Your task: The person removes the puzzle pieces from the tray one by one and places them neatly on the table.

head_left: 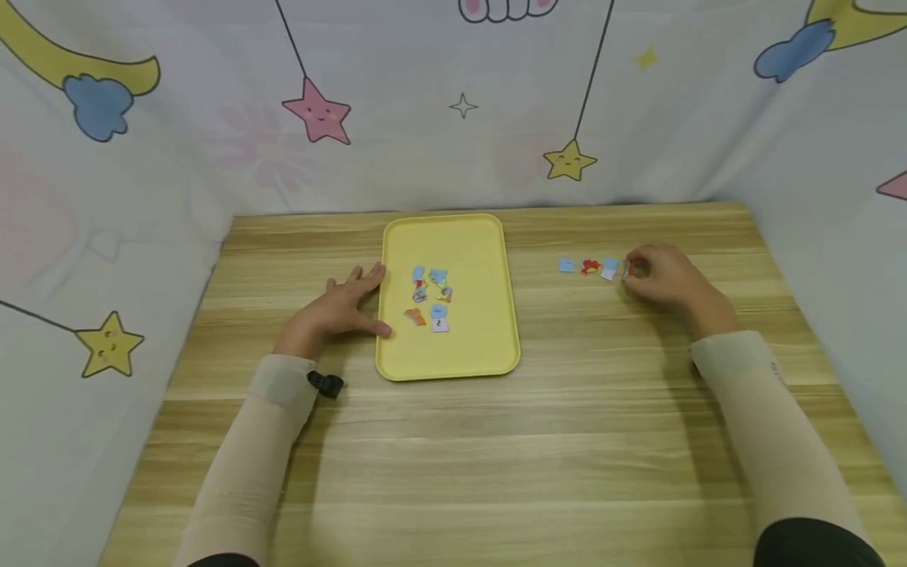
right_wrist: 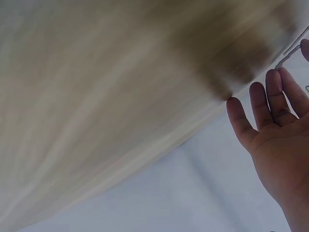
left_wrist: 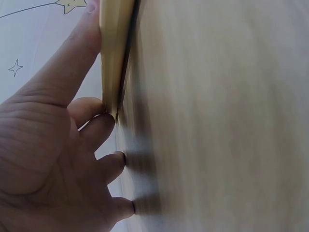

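My left hand rests at the left edge of a yellow tray, fingers spread. Its thumb touches the rim, as the left wrist view also shows beside the tray's side. Small colourful puzzle pieces lie in the left half of the tray. To the right of the tray, my right hand pinches another small puzzle piece close to the tabletop, mostly covered by the fingertips. Beside it, a blue piece, a red piece and a blue-and-white piece form a row.
The wooden table extends around the tray and toward the front. Behind it and at both sides hangs a pale cloth printed with stars, moons and clouds. A small black object sits at the left cuff.
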Demonstrator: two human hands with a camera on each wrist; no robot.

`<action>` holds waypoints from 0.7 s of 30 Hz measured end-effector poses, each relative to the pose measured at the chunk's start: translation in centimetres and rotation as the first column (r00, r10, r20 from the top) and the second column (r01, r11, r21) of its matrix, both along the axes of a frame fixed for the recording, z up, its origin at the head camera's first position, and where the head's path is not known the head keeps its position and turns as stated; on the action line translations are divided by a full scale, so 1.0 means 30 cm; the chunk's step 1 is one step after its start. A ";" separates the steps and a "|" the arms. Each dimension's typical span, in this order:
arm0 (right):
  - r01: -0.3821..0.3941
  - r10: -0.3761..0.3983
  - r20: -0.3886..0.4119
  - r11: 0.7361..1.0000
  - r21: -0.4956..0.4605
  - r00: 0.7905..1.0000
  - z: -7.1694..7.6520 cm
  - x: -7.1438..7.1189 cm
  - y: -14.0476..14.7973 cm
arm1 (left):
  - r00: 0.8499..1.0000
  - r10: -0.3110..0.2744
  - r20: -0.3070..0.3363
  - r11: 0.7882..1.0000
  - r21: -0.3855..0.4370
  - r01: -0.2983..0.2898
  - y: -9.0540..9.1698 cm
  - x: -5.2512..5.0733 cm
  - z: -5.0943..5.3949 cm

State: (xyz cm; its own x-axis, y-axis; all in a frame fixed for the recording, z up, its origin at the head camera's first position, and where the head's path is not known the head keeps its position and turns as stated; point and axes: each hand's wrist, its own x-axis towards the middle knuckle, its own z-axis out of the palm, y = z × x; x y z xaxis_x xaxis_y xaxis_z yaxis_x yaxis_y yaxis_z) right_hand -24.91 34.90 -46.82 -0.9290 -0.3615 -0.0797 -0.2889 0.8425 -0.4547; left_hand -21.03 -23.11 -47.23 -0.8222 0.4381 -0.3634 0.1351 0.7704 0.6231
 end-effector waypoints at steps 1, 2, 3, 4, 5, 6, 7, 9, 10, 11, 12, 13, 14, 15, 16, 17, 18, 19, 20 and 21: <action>0.000 0.000 0.001 1.000 0.006 1.000 0.001 0.001 0.002 | 1.000 -0.001 -0.001 1.000 0.000 0.001 0.000 0.000 -0.001; 0.000 0.000 0.002 1.000 0.010 1.000 0.002 0.002 0.003 | 1.000 -0.001 -0.001 1.000 0.000 0.001 0.000 0.000 -0.001; 0.000 0.000 0.004 1.000 0.013 1.000 0.002 0.003 0.004 | 1.000 -0.002 0.000 1.000 0.001 0.002 0.000 0.000 -0.002; -0.002 0.002 0.003 1.000 0.015 1.000 0.002 0.003 0.005 | 1.000 -0.003 -0.001 1.000 0.000 0.003 0.000 -0.001 -0.003; -0.001 0.001 0.001 1.000 0.012 1.000 0.003 0.004 0.004 | 1.000 -0.002 -0.002 1.000 -0.001 0.002 0.000 -0.001 -0.003; -0.003 0.003 0.000 1.000 0.011 1.000 0.003 0.004 0.004 | 1.000 -0.001 -0.001 1.000 -0.002 0.001 0.000 -0.001 -0.003; -0.003 0.003 -0.003 1.000 0.008 1.000 0.002 0.003 0.003 | 1.000 0.000 -0.001 1.000 -0.003 0.000 0.000 -0.001 -0.004; 0.000 0.000 -0.007 1.000 -0.001 1.000 0.000 0.004 0.002 | 1.000 0.001 0.000 1.000 -0.004 -0.001 0.001 -0.001 -0.005; 0.000 0.000 -0.009 1.000 -0.005 1.000 -0.001 0.005 0.001 | 1.000 0.001 0.000 1.000 -0.004 -0.001 0.001 -0.001 -0.006; 0.006 -0.006 -0.007 1.000 -0.009 1.000 -0.002 0.007 0.000 | 1.000 0.000 0.001 1.000 -0.002 0.000 0.001 -0.001 -0.006; 0.010 -0.010 -0.005 1.000 -0.012 1.000 -0.002 0.009 -0.002 | 1.000 -0.002 0.002 1.000 -0.001 0.002 0.002 -0.001 -0.007; 0.018 -0.018 -0.003 1.000 -0.018 1.000 -0.002 0.012 -0.005 | 1.000 -0.003 0.004 1.000 0.001 0.003 0.002 -0.001 -0.008; 0.027 -0.027 0.001 0.999 -0.026 1.000 -0.001 0.015 -0.008 | 1.000 -0.004 0.005 1.000 0.004 0.004 0.002 0.000 -0.008; 0.041 -0.041 0.010 0.998 -0.038 0.999 0.001 0.018 -0.013 | 1.000 -0.006 0.004 1.000 0.004 0.005 0.003 0.000 -0.007; 0.057 -0.056 0.019 0.997 -0.055 0.998 0.003 0.020 -0.018 | 1.000 -0.007 0.002 1.000 0.005 0.007 0.003 0.000 -0.007; 0.075 -0.073 0.025 0.994 -0.076 0.997 0.006 0.023 -0.025 | 1.000 -0.005 0.000 1.000 0.006 0.005 0.003 0.001 -0.006; 0.086 -0.084 0.029 0.992 -0.097 0.996 0.009 0.024 -0.033 | 1.000 -0.003 -0.001 1.000 0.006 0.003 0.004 0.002 -0.004; 0.098 -0.095 0.034 0.988 -0.120 0.995 0.011 0.025 -0.041 | 1.000 -0.001 -0.003 1.000 0.006 0.001 0.004 0.003 -0.003; 0.104 -0.100 0.036 0.984 -0.141 0.994 0.014 0.025 -0.051 | 1.000 0.000 -0.005 1.000 0.006 0.000 0.004 0.004 -0.002; 0.108 -0.103 0.038 0.981 -0.159 0.994 0.016 0.025 -0.061 | 1.000 0.001 -0.004 1.000 0.007 -0.001 0.004 0.005 -0.001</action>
State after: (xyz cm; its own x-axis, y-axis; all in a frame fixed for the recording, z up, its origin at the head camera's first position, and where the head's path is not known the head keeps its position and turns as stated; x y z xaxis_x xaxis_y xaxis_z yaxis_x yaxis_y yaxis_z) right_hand -24.16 33.06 -46.34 -0.9607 -0.2718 -0.0568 -0.1864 0.7830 -0.5934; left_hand -20.89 -22.99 -47.27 -0.8243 0.4396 -0.3567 0.1367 0.7660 0.6281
